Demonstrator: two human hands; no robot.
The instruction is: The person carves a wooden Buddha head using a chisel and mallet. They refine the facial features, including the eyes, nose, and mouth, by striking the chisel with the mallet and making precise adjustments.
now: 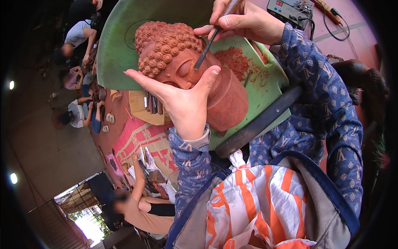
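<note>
A reddish-brown carved head [180, 71] with curled hair lies tilted on a green plastic chair [116, 54]. Its closed eye and nose show, while my left hand covers the mouth area. My left hand [186, 97] is spread wide over the lower face, thumb and fingers apart; whether the palm touches the wood I cannot tell. Above it, my right hand [240, 20] grips a carving chisel [209, 45] by its wooden handle. The thin dark blade slants down to the cheek beside the eye, close to my left thumb.
Reddish shavings [234, 62] lie on the chair seat, and a dark bar [261, 120] crosses its near side. Behind my right wrist stands a black control box [290, 10] with a cable. A cardboard box [139, 106] holds several tools. Other people sit working at the left.
</note>
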